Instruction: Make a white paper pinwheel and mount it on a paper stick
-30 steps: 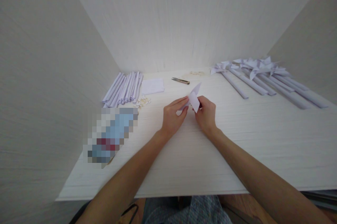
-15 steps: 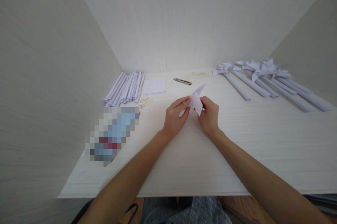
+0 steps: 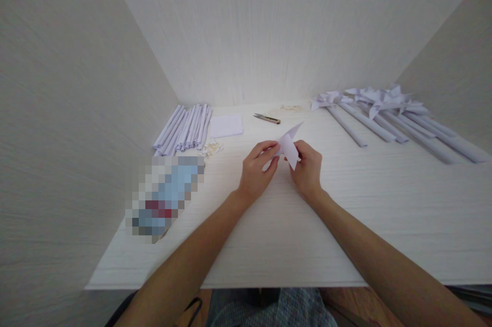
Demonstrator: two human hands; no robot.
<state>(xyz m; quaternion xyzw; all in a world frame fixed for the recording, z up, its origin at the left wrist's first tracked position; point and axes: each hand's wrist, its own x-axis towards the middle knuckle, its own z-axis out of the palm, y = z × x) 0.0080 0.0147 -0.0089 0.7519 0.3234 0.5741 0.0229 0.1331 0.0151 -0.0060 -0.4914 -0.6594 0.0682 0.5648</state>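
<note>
Soft even daylight, perhaps slightly wide-angle-warped

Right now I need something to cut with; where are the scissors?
In the head view, the scissors lie at the table's far edge, just right of the flat paper stack, beyond both hands.

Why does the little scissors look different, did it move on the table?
No. The scissors lie at the same spot beside the flat white sheet near the back wall; both shifted together in the picture, so only the head camera moved.

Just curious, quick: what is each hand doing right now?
Left hand: closed, pinching the folded paper piece.
Right hand: closed, pinching the same paper piece.
</note>
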